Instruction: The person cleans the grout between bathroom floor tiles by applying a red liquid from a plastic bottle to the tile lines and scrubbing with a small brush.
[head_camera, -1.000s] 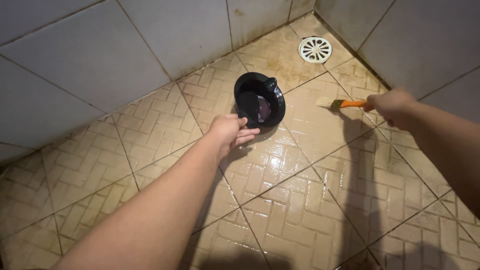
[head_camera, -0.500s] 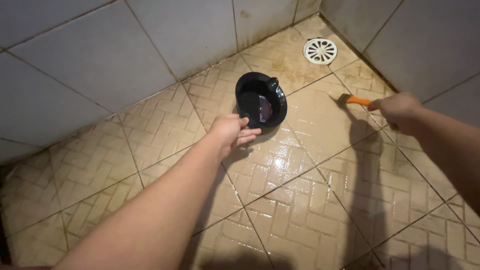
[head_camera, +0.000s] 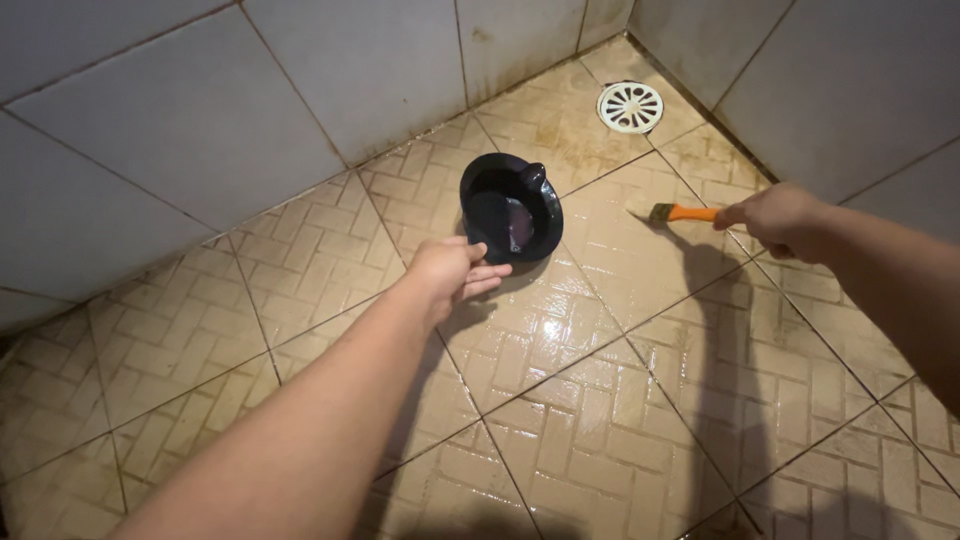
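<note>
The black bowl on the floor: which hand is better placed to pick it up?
Left. The left hand is at the black bowl rim, its fingers free; the right hand holds the orange-handled brush.

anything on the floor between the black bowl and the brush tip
Nothing: in the head view only bare wet floor tile lies between the black bowl and the brush.

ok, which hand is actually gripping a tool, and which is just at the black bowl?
The right hand grips the orange-handled brush, bristles on the wet tan floor tiles. The left hand holds no tool; its fingers sit at the black plastic bowl's near rim.
</note>
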